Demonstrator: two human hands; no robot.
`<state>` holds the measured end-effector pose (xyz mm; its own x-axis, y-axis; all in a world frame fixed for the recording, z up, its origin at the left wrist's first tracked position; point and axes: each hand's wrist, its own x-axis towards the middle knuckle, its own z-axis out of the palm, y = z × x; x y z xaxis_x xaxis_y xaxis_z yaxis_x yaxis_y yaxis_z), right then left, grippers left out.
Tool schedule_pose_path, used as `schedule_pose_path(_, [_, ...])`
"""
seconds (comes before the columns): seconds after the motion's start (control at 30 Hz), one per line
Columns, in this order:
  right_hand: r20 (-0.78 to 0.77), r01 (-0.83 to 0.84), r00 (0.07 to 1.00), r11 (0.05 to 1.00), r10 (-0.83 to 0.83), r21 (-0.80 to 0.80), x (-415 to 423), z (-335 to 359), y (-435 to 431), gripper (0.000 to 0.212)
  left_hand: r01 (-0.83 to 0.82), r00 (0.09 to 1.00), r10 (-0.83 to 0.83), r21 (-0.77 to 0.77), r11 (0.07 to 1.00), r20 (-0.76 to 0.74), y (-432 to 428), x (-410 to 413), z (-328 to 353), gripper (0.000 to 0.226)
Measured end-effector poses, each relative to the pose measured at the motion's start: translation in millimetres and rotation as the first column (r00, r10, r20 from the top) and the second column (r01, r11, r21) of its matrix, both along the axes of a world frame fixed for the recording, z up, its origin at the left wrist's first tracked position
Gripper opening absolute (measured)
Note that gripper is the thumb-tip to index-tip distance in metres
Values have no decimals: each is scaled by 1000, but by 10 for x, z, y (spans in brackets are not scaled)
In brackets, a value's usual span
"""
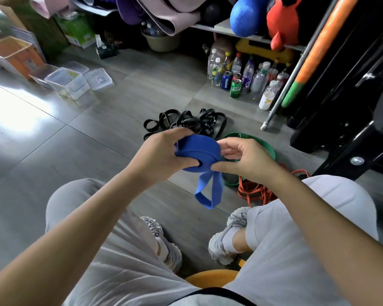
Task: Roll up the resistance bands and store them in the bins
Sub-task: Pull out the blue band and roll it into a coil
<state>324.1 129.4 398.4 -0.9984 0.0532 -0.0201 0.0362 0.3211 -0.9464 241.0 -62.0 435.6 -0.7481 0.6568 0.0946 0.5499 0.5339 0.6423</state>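
Observation:
A blue resistance band (199,151) is wound into a thick roll held above the floor, and its loose end hangs down in a loop. My left hand (164,153) grips the roll from the left, thumb on its face. My right hand (241,160) pinches the band at the roll's right edge. On the floor behind lie several black bands (186,123) in a tangle. A green band (263,144) and an orange band (254,191) lie to the right, partly hidden by my right arm. Clear plastic bins (64,81) stand at the far left.
Several bottles and cans (241,76) stand on the floor ahead on the right, below a shelf with balls. A black rack frame (341,129) and an orange-green padded pole (314,51) fill the right. My knees and shoes are below, over a yellow stool (210,278).

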Motion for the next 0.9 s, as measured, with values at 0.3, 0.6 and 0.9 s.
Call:
schedule_pose_path(0.3, [-94,90,990,989,-101,-121,-39,37,-22,43,-289,896,117,361,887,429,-7,-22,-126,49])
schedule_pose_path(0.6, [-104,111,987,988,-122,-108,10,-32,-25,38,-307,865,78,398,865,495,-58,-4,-186,45])
schedule_pose_path(0.9, [-13,101,994,968,-106,-228,16,-245,-41,37,-159,875,36,214,964,483,-5,11,-98,38])
